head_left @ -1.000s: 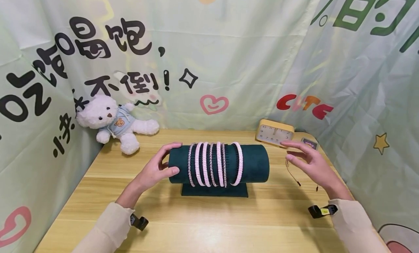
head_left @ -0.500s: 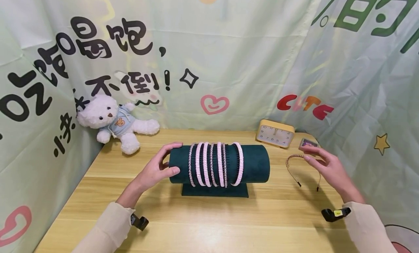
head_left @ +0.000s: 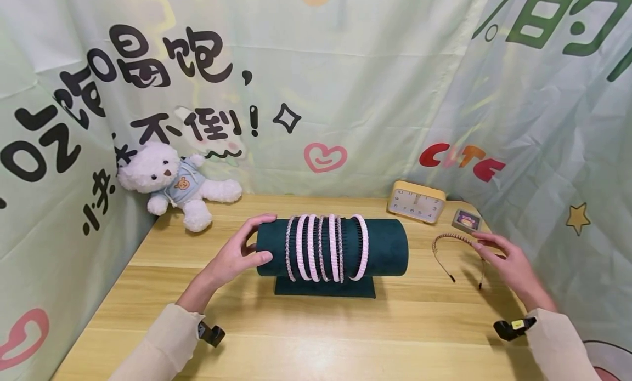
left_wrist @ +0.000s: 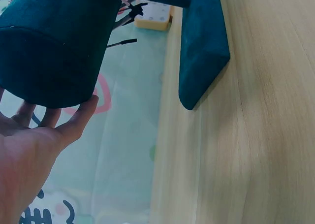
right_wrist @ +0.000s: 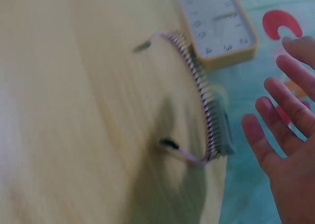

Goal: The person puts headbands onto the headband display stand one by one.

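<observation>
A dark green velvet headband stand (head_left: pixel 387 246), a roll on a foot, bears several pink and braided headbands (head_left: pixel 312 248) side by side. My left hand (head_left: pixel 242 253) holds the roll's left end, thumb in front and fingers at the far side; the left wrist view shows its fingertips against the end's rim. One thin braided headband (head_left: pixel 451 237) lies on the table at the right, its dark tips towards me. Over its right side hovers my right hand (head_left: pixel 508 260), fingers loosely extended. In the right wrist view these fingers (right_wrist: pixel 278 135) are spread, apart from the headband.
Behind the loose headband stand a yellow-framed clock (head_left: pixel 416 202) and a small grey picture block (head_left: pixel 466 220). A white teddy bear (head_left: pixel 180 183) sits at the back left. Printed cloth (head_left: pixel 375 96) walls in the wooden table (head_left: pixel 316 337) at the back and sides.
My right hand has moved right and a little towards me, from near the clock to above the loose headband's right side, uncovering the picture block. My left hand has stayed on the stand.
</observation>
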`<state>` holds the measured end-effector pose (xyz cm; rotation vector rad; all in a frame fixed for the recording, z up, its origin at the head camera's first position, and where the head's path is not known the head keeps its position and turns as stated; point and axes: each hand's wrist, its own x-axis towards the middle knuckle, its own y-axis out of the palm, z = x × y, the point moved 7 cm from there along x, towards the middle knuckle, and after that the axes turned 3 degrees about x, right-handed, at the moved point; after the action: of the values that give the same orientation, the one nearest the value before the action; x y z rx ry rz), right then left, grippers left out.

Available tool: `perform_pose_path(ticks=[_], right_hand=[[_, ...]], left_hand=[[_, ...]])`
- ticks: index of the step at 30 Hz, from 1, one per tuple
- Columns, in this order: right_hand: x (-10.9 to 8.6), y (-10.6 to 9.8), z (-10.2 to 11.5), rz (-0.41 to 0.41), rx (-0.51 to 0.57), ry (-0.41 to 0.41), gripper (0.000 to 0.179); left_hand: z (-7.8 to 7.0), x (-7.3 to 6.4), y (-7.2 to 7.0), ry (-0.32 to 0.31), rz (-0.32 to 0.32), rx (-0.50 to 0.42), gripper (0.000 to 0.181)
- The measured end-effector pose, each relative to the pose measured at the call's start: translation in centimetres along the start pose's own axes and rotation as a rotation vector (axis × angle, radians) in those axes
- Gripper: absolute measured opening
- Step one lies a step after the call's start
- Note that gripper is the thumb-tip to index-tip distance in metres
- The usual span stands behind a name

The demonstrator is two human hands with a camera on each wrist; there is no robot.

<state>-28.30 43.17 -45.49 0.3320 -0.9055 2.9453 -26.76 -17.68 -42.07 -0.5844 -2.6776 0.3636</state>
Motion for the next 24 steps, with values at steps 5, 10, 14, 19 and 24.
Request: perform_pose_path(ticks=[5,10,14,19,24], right_hand=[[-0.2,-0.3,-1.9,0.009,-0.051,0.067,0.045],[-0.3,-0.6,-3.2,0.011,-0.092,0.098,0.05],[-0.1,-0.7,-4.1,0.003,-0.159,0.077,0.052],[-0.3,-0.7,-5.4,0.029,-0.253,0.115,0.059],[-0.2,-0.2,-6.3,0.108,-0.238,0.171,0.066]], left_hand=[[0.0,0.0,0.0,-0.004,-0.001,0.001,0.068],[0.1,0.0,0.0,-0.003,-0.001,0.002,0.068],[0.0,0.0,0.0,-0.002,-0.003,-0.001,0.068],[0.0,0.1,0.1,-0.003,-0.001,-0.004,0.068],[0.1,0.1,0.1,-0.005,-0.002,-0.001,0.068]])
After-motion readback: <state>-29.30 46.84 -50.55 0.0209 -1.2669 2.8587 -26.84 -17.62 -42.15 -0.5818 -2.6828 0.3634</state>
